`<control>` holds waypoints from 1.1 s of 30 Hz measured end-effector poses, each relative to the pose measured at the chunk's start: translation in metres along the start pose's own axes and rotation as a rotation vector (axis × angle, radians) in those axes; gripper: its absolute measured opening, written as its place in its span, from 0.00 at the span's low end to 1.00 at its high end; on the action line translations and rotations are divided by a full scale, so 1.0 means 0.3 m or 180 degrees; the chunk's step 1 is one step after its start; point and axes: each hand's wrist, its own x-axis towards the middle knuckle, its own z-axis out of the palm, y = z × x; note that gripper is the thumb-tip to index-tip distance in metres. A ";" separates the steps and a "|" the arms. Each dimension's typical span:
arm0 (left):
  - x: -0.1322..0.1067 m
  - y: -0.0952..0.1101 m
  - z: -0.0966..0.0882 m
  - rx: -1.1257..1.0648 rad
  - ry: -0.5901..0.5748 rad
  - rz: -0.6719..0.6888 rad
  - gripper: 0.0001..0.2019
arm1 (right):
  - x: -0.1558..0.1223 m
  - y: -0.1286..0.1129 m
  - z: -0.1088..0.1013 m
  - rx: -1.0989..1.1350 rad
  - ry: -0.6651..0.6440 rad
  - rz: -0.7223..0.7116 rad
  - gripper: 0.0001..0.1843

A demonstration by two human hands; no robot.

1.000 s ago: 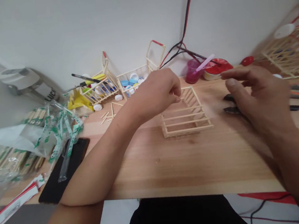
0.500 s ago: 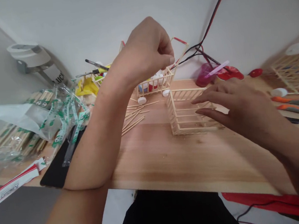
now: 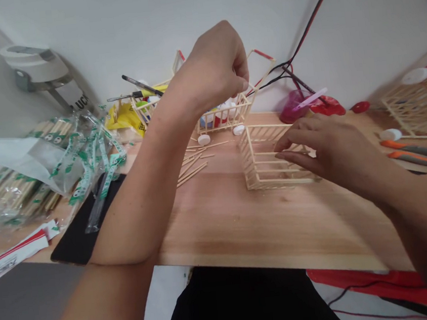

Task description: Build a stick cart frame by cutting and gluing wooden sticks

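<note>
My left hand is raised in front of a small cart made of wooden sticks, its fingers curled into a pinch. Whatever lies between those fingertips is hidden. My right hand hovers at the right side of an open stick frame, partly covering it. Its thumb and index fingertips are nearly together over the frame, and I cannot make out anything between them. The frame stands on the wooden table. Loose thin sticks lie to its left.
Bagged sticks, a black mat and a bottle are on the left. A yellow packet sits behind. At right are a pink cup, orange-handled pliers and another stick cart. Cables run along the wall.
My right thumb and index finger have come closer together. My left hand stays raised in a pinch, shifted slightly rightward in view. The camera view has moved slightly; the stick frame stays on the table.
</note>
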 end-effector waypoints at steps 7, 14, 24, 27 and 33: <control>0.005 0.011 0.004 0.0136 -0.0177 -0.0258 0.08 | 0.001 0.002 -0.003 -0.0041 -0.0074 -0.0134 0.11; 0.021 -0.002 0.036 0.0202 -0.0384 -0.0190 0.10 | -0.003 0.005 0.006 0.0088 -0.0047 -0.0059 0.11; 0.063 -0.064 0.119 0.0488 -0.0898 -0.0558 0.13 | 0.002 -0.012 -0.003 0.0183 -0.0016 0.0013 0.12; 0.061 -0.059 0.121 0.0465 -0.0939 -0.0592 0.15 | -0.001 -0.010 -0.002 0.0233 -0.0005 0.0068 0.11; 0.062 -0.054 0.120 0.0397 -0.0995 -0.0616 0.15 | -0.005 -0.004 0.005 0.0300 0.0010 0.0044 0.09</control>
